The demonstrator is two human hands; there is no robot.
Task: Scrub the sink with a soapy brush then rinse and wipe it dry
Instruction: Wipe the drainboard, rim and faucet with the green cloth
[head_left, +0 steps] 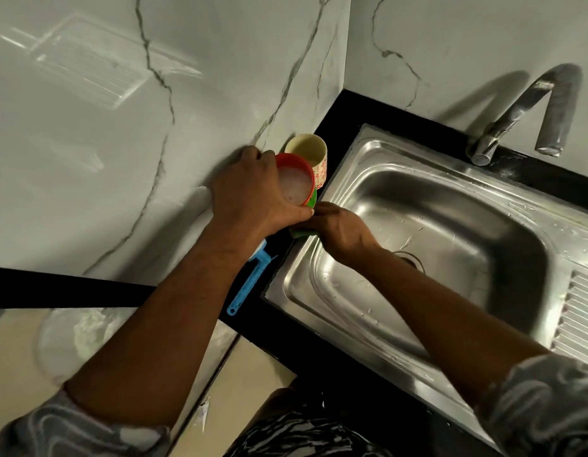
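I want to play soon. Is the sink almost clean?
Not yet. Soapy foam looks ready in the red tub, which the left hand grips; the right hand is at a green piece under it. The blue brush lies untouched on the counter. The sink shows only water drops, so scrubbing, rinsing and wiping are left.

the blue brush has its head hidden under the left forearm; the right hand grips a mostly covered green item; the sink runs off the right edge
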